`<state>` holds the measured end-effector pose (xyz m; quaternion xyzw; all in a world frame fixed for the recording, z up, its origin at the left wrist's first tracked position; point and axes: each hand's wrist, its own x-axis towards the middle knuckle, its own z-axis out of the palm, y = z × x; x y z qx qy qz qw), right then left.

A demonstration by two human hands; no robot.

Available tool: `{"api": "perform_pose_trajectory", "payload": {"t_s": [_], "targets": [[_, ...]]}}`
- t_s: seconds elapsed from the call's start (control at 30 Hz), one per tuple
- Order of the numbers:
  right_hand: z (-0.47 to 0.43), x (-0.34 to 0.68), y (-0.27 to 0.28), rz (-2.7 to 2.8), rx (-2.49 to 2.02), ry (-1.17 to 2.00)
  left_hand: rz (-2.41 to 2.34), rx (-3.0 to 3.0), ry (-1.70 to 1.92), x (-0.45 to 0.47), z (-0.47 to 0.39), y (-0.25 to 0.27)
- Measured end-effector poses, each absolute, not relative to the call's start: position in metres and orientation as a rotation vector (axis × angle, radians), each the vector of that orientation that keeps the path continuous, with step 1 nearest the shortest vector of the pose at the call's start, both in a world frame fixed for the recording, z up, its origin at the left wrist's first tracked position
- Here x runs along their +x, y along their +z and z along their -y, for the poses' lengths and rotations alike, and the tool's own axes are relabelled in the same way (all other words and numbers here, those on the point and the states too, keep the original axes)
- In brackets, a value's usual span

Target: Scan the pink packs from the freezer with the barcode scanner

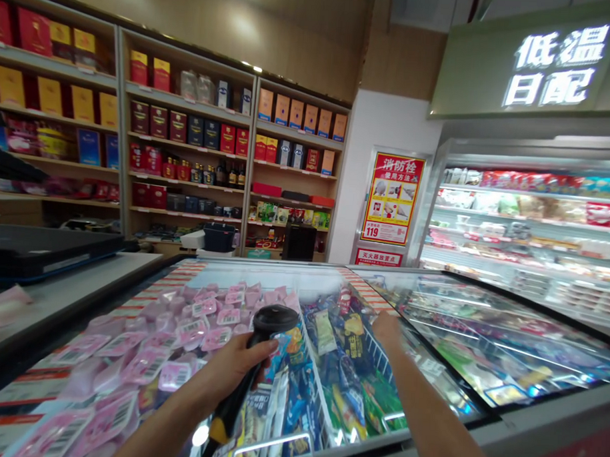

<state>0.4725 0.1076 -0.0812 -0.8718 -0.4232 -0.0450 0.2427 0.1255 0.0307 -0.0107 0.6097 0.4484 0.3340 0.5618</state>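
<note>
My left hand (248,356) is wrapped round the handle of a black barcode scanner (274,317) with a yellow part low on its grip. It is above the chest freezer. My right hand (387,328) reaches over the freezer, by the edge of its sliding glass lid (421,332); its fingers are blurred, and whether they touch the edge I cannot tell. Many pink packs (153,360) with barcode labels lie on the left side of the freezer top. Between my arms, bagged frozen goods (347,383) fill white wire baskets (316,369).
A counter (78,280) with a flat black device (49,249) stands to the left. Behind are shelves of boxed goods (188,128). A lit open fridge (530,216) is at the right, and a red fire-hydrant notice (393,198) hangs on the wall.
</note>
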Motion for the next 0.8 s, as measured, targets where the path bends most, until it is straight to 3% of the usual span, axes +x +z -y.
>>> {"api": "perform_pose_trajectory", "payload": {"t_s": [0.17,0.4,0.8], "targets": [[-0.122,0.420,-0.088,1.344,-1.946,-0.208,-1.073,1.438,0.792,0.118,-0.027,-0.007],[-0.119,0.328,-0.095,1.575,-1.376,-0.081,-1.061,1.327,0.857,0.103,-0.019,-0.002],[-0.129,0.307,-0.100,1.550,-1.275,-0.006,-1.084,1.384,0.856,0.093,-0.012,0.001]]}}
